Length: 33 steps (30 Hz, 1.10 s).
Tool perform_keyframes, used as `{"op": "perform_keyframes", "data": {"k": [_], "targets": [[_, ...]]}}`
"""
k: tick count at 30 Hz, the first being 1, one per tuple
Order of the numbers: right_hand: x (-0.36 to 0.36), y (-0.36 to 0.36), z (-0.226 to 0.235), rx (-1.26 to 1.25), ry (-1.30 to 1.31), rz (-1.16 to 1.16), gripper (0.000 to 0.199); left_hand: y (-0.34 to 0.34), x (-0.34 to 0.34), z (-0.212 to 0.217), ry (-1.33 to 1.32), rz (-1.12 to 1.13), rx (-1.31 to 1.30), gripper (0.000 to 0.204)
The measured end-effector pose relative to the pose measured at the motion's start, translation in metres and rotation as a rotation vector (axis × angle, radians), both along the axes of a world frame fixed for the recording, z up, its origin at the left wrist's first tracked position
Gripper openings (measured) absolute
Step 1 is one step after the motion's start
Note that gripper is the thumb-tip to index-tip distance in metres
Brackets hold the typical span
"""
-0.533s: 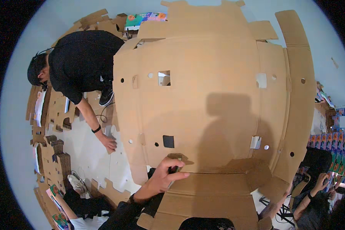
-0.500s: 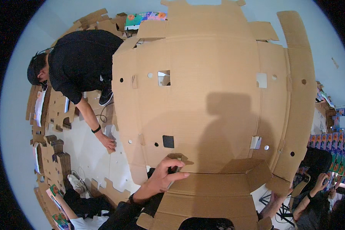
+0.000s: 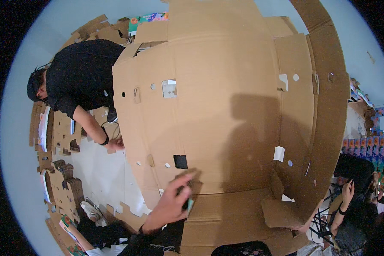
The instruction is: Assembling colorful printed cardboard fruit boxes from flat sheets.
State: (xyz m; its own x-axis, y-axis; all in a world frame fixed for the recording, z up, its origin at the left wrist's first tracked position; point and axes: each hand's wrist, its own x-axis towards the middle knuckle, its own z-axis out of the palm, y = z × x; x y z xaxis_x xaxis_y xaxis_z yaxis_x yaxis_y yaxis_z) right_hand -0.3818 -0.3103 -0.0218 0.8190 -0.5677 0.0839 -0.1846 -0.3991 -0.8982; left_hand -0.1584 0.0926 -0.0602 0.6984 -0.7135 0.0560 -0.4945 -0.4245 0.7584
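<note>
A large, partly unfolded brown cardboard box point(image 3: 226, 128) fills the middle, with round and square cut-outs. My left hand point(image 3: 168, 207) is at its near left corner, fingers and thumb curled round a small cardboard flap; motion blurs the fingertips. A bit of green shows beside the thumb. Along the right, a long side panel point(image 3: 330, 111) stands folded up at an angle. My right hand point(image 3: 305, 227) is at that panel's lower corner, mostly hidden behind the cardboard, so its fingers cannot be made out. A near corner flap point(image 3: 283, 213) bends inward beside it.
On the left, a person in black point(image 3: 83, 77) bends down, one hand point(image 3: 115, 145) by the box's edge. Stacks of cut cardboard point(image 3: 66, 183) line the left side. Another person's arm point(image 3: 343, 200) shows at lower right, near colourful printed boxes point(image 3: 367, 147). A black tripod point(image 3: 322, 222) stands nearby.
The right side panel has tilted up and its near corner has folded inward. The box has shifted slightly left. My left hand has moved slightly left and down with the flap.
</note>
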Motion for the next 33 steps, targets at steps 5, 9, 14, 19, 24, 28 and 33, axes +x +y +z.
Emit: {"op": "perform_keyframes", "data": {"k": [5,9,14,19,24,28,33], "targets": [[0.019,0.008,0.002,-0.203,0.061,0.1,0.089,0.068,0.011,0.009,-0.091,0.574,0.09,0.083],[0.039,0.013,0.004,-0.385,0.097,0.225,0.088,0.105,0.021,-0.02,0.57,0.782,-0.039,0.075],[0.064,0.023,0.005,-0.588,0.117,0.367,0.088,0.138,0.013,-0.013,0.887,0.792,-0.468,0.079],[0.088,0.037,0.02,-0.723,0.117,0.477,0.088,0.139,0.001,0.022,0.893,0.522,-0.942,0.117],[0.109,0.063,0.037,-0.66,0.071,0.576,0.086,0.108,-0.001,0.029,0.27,0.493,-0.557,0.115],[0.121,0.073,0.043,-0.752,0.071,0.56,0.07,0.074,0.018,0.039,-0.411,0.343,-0.089,0.085],[0.122,0.069,0.045,-0.871,0.089,0.59,0.064,0.015,0.05,0.063,-0.509,-0.23,0.127,0.074]]}}
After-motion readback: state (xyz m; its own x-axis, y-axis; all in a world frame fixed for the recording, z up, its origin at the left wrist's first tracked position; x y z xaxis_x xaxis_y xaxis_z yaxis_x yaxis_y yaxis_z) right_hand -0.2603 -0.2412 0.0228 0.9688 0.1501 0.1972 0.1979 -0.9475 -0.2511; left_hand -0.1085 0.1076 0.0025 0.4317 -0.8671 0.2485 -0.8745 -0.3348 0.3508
